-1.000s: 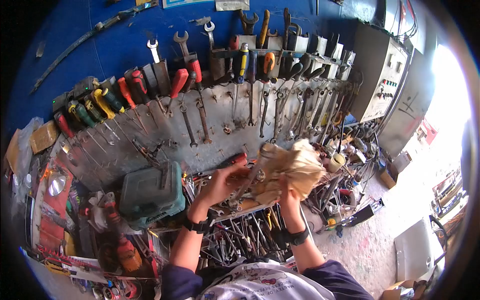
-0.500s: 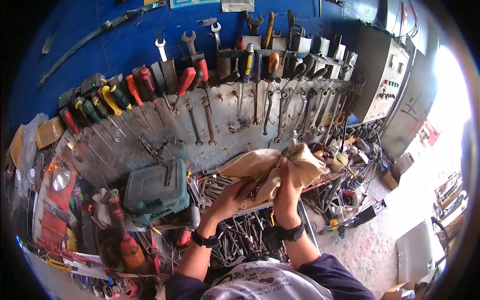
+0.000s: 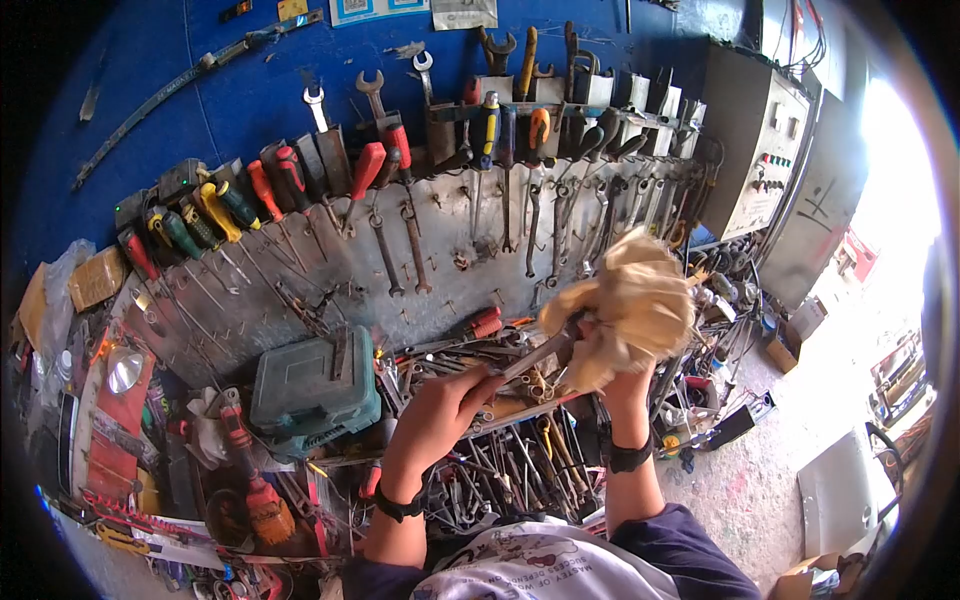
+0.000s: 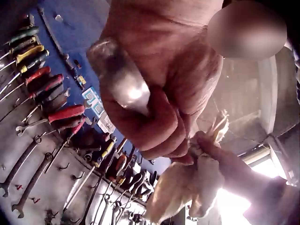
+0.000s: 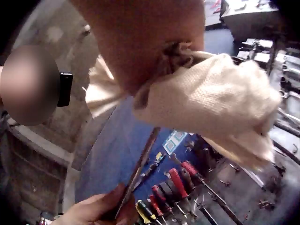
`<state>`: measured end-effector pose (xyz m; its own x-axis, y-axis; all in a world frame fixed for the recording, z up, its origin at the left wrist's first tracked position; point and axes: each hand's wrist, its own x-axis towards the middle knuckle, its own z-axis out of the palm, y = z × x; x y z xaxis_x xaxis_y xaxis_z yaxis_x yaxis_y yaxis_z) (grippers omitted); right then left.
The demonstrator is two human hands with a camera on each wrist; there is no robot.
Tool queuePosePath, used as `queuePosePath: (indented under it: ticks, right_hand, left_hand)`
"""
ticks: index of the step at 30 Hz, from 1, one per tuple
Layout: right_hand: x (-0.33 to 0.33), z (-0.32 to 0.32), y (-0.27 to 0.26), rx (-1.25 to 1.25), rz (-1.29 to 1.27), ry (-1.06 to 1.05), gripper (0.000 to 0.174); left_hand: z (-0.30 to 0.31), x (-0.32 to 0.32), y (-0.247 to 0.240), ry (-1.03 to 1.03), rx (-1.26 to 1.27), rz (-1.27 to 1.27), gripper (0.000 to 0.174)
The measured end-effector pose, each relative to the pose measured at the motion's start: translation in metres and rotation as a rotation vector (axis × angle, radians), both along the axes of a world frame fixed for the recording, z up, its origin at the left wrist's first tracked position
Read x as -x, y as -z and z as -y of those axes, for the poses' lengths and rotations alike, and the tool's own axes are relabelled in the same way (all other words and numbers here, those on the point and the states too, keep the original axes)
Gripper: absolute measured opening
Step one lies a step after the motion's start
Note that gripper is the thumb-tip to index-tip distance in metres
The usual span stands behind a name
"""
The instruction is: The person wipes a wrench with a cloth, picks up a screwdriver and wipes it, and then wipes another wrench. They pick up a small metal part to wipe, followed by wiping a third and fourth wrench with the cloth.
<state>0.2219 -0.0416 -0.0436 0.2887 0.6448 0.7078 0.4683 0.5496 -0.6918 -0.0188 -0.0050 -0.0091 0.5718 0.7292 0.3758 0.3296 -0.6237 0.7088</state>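
Observation:
My left hand (image 3: 440, 408) grips one end of a long metal wrench (image 3: 540, 357), its fingers curled round the shank. In the left wrist view a broad, shiny end of the wrench (image 4: 123, 79) sticks out of the fist. My right hand (image 3: 628, 388) holds a crumpled beige cloth (image 3: 645, 310) bunched about the wrench's far end, which the folds hide. Much of the right hand is covered by the cloth. Between the hands, the bare shank (image 5: 140, 166) shows in the right wrist view. Both hands are raised over the tool bench.
Behind stands a metal rack (image 3: 330, 255) hung with wrenches and screwdrivers. A green tool case (image 3: 315, 385) sits left of the hands, near a red power tool (image 3: 250, 470). Loose wrenches fill a tray (image 3: 510, 470) below. A grey control box (image 3: 750, 140) is at right.
The cloth and right hand have moved right, away from the left hand. More of the wrench shank now shows; half a second ago the cloth covered it.

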Motion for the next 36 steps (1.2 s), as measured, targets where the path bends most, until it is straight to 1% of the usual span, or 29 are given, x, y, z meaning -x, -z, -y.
queuePosePath:
  ticks: [1, 2, 5, 6, 7, 8, 9, 11, 12, 13, 14, 15, 17, 18, 19, 20, 22, 25, 26, 27, 29, 30, 31, 33, 34, 35, 36]
  right_hand:
    - [-0.013, -0.006, 0.030, -0.008, -0.342, -0.239, 0.029]
    - [-0.025, -0.013, 0.061, -0.030, -0.665, -0.404, 0.035]
    - [-0.004, -0.011, 0.039, -0.045, -0.554, -0.308, 0.029]
    - [0.007, -0.009, 0.026, -0.046, -0.517, -0.277, 0.027]
    - [0.021, 0.000, -0.018, -0.101, 0.118, -0.018, 0.027]
    - [0.035, 0.008, -0.062, -0.298, 0.634, 0.348, 0.027]
    - [0.031, 0.000, -0.057, -0.214, 0.587, 0.314, 0.039]
    - [0.027, -0.003, -0.045, -0.081, 0.426, 0.223, 0.036]
    - [0.021, -0.009, -0.034, -0.228, 0.384, 0.240, 0.034]
    - [0.015, -0.013, -0.024, -0.297, 0.353, 0.201, 0.032]
    - [0.011, -0.015, -0.019, -0.383, 0.299, 0.189, 0.026]
    - [0.007, -0.014, -0.009, -0.353, 0.275, 0.245, 0.025]
    - [-0.008, -0.014, 0.045, -0.062, 0.159, 0.510, 0.028]
    - [-0.007, -0.015, 0.048, 0.057, 0.113, 0.609, 0.031]
    - [-0.005, -0.018, 0.050, 0.004, -0.005, 0.565, 0.032]
    - [-0.001, -0.020, 0.049, -0.057, -0.120, 0.521, 0.033]
    - [0.006, -0.030, 0.034, -0.307, -0.442, 0.435, 0.034]
    - [0.019, -0.037, 0.001, -0.548, -0.614, 0.424, 0.036]
    - [0.001, -0.040, 0.020, -0.453, -0.613, 0.343, 0.044]
    - [-0.003, -0.042, 0.021, -0.452, -0.676, 0.346, 0.046]
    - [-0.008, -0.035, 0.020, -0.354, -0.837, 0.193, 0.047]
    - [-0.001, -0.036, 0.004, -0.504, -0.959, 0.082, 0.043]
    - [-0.012, -0.040, 0.009, -0.566, -1.097, -0.060, 0.042]
    - [-0.048, -0.034, 0.019, -0.540, -1.072, -0.208, 0.043]
    - [-0.048, -0.021, -0.001, -0.418, -1.228, -0.224, 0.040]
    - [-0.064, -0.025, 0.008, -0.429, -1.095, -0.067, 0.044]
    - [-0.054, -0.020, -0.001, -0.396, -1.031, 0.012, 0.045]
  left_hand:
    - [0.003, 0.001, 0.000, -0.017, 0.003, -0.001, 0.021]
    - [0.003, 0.001, 0.000, -0.032, 0.007, -0.003, 0.022]
    - [0.003, -0.001, 0.000, -0.048, 0.031, -0.034, 0.023]
    - [0.003, -0.003, 0.002, -0.010, -0.052, -0.024, 0.022]
    - [0.003, -0.007, 0.006, 0.028, -0.135, -0.014, 0.022]
    - [0.003, -0.009, 0.008, 0.067, -0.219, -0.005, 0.022]
    - [0.005, -0.009, 0.008, 0.050, -0.215, -0.048, 0.021]
    - [0.011, -0.008, 0.003, 0.004, -0.215, -0.128, 0.021]
    - [0.015, -0.008, -0.004, 0.008, -0.125, -0.188, 0.014]
    - [0.016, -0.010, -0.003, 0.022, -0.114, -0.154, 0.015]
    - [0.019, -0.012, -0.002, 0.035, -0.137, -0.126, 0.016]
    - [0.022, -0.015, -0.001, 0.048, -0.158, -0.098, 0.016]
    - [0.026, -0.021, -0.001, 0.017, -0.162, -0.193, 0.017]
    - [0.028, -0.023, 0.000, 0.010, -0.238, -0.180, 0.017]
    - [0.028, -0.026, 0.002, 0.004, -0.315, -0.167, 0.018]
    - [0.027, -0.027, 0.005, 0.000, -0.323, -0.156, 0.018]
    - [0.025, -0.030, 0.011, -0.009, -0.343, -0.136, 0.019]
    - [0.023, -0.030, 0.015, -0.003, -0.255, -0.188, 0.019]
    - [0.023, -0.030, 0.014, 0.005, -0.260, -0.182, 0.020]
    - [0.022, -0.031, 0.016, 0.005, -0.277, -0.162, 0.020]
    - [0.019, -0.034, 0.025, 0.007, -0.309, -0.121, 0.021]
    - [0.017, -0.033, 0.029, 0.013, -0.301, -0.143, 0.022]
    - [0.016, -0.031, 0.028, 0.014, -0.265, -0.153, 0.023]
    - [0.014, -0.020, 0.024, 0.024, -0.191, -0.176, 0.023]
    - [0.017, -0.012, 0.012, -0.003, -0.134, -0.195, 0.024]
    - [0.016, -0.008, 0.011, -0.025, -0.101, -0.180, 0.025]
    - [0.014, -0.005, 0.011, -0.051, -0.134, -0.176, 0.025]
